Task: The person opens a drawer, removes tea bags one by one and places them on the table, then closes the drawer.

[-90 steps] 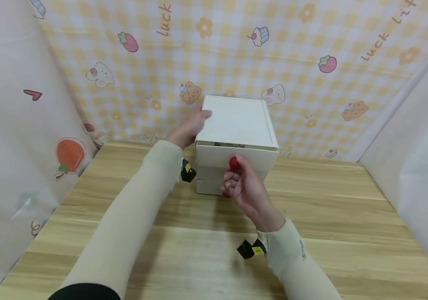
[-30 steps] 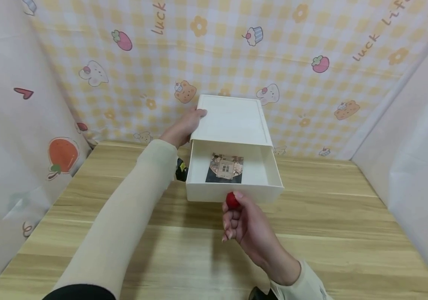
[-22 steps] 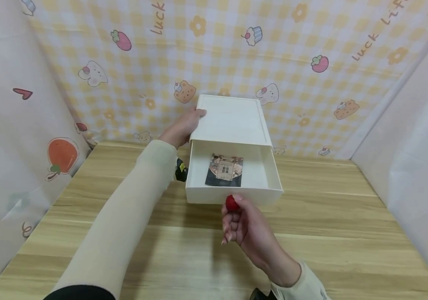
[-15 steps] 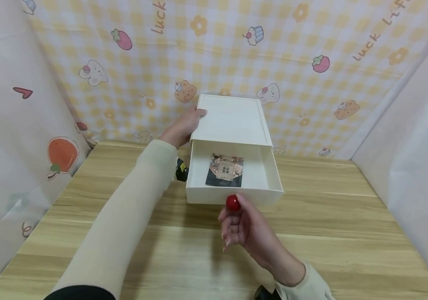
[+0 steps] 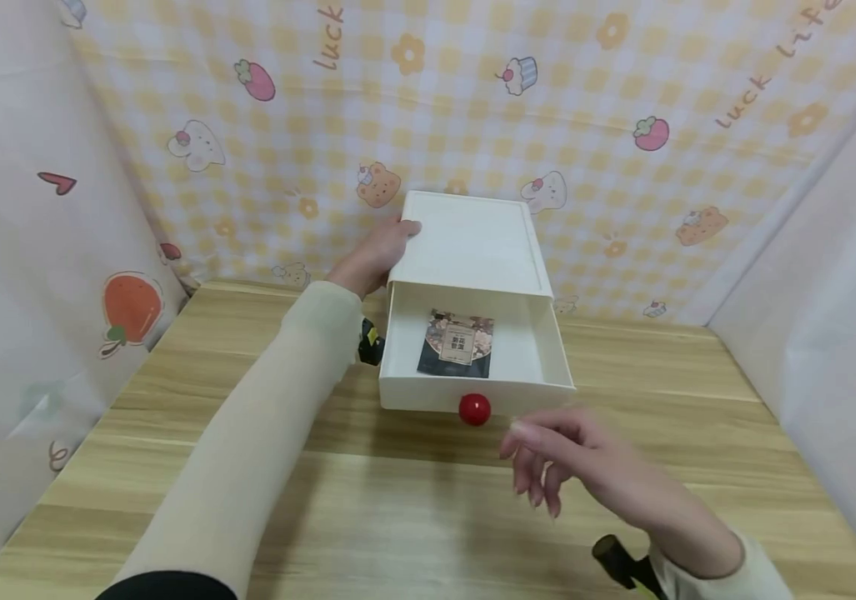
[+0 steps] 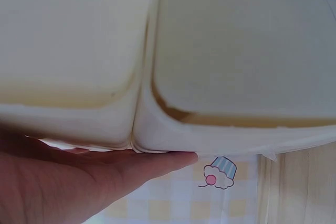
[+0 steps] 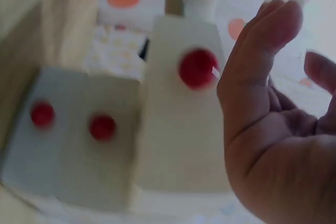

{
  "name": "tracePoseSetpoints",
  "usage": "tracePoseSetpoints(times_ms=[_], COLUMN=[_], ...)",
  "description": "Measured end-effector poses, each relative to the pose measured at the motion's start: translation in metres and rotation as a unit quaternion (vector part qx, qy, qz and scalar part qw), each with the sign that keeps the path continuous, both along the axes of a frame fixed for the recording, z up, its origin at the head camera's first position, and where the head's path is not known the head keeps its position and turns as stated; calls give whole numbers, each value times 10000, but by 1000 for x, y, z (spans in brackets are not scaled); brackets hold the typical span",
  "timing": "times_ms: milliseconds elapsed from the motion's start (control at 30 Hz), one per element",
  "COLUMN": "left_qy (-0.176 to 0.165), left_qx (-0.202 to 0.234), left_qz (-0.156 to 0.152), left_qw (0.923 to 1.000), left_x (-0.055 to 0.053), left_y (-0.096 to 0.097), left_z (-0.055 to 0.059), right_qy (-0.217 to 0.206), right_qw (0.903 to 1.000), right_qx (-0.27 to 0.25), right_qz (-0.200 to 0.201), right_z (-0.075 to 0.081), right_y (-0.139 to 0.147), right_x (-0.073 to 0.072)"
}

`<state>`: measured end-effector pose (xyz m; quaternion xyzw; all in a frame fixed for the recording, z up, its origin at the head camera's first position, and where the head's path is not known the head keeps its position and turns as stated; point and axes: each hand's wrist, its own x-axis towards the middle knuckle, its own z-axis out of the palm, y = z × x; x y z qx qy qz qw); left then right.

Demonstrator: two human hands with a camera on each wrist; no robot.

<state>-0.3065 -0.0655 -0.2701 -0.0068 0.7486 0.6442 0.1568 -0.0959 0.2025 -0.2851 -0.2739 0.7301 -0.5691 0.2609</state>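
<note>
A white drawer box (image 5: pixel 473 242) stands against the back cloth with its top drawer (image 5: pixel 397 395) pulled out. Inside the drawer lies a flat, dark, flower-printed packet (image 5: pixel 456 343) with a pale label. On the drawer's front is a round red knob (image 5: pixel 475 409). My right hand (image 5: pixel 585 462) hovers right of the knob, apart from it, fingers loosely bent and holding nothing. At the box's left rear, my left hand (image 5: pixel 378 250) rests with its thumb on the top edge; the left wrist view shows straight fingers (image 6: pixel 152 167) along the back.
Two lower drawers, each with a red knob (image 7: pixel 102 127), stay pushed in, as the right wrist view shows. A wooden table (image 5: pixel 397 517) lies beneath. Patterned cloth (image 5: pixel 458 108) hangs behind, with white cloths (image 5: pixel 22 250) at the sides.
Over these seconds the top drawer came out under my right hand's pull, exposing the packet. My right hand then let go of the knob and moved right. The left hand stayed put.
</note>
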Motion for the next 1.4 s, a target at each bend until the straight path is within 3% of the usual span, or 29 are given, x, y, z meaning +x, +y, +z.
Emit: tracePoseSetpoints(times_ms=[100,267,400,533,667,900,967,1167,1300,1400], left_qy=[32,30,25,46,68,51,52,48,29,0], left_qx=[13,-29,-47,-32,-11,13,12,-11,-36,-32], left_qz=[11,39,62,61,64,44,43,56,89,102], left_qw=[10000,10000,10000,10000,10000,10000,10000,10000,9999,9999], left_x=[2,4,3,2,2,2,2,1,2,3], left_y=[1,1,0,0,-1,0,0,-1,0,0], left_z=[1,1,0,-1,-2,-2,-2,-2,-1,-1], right_qy=[740,1327,1706,2297,2637,2431,2641,3384,3445,3328], right_qw=[9964,9822,9654,9420,9233,9179,9082,8639,8430,8348], right_qx=[383,1121,1668,2158,2581,2985,3103,3608,4039,4321], right_qz=[-174,-716,-1055,-1155,-1068,-964,-959,-952,-869,-757], right_z=[18,47,63,71,69,54,50,44,42,39], right_y=[5,5,1,-5,-11,-19,-22,-34,-42,-48], right_x=[1,-3,-15,-33,-55,-84,-89,-101,-105,-106])
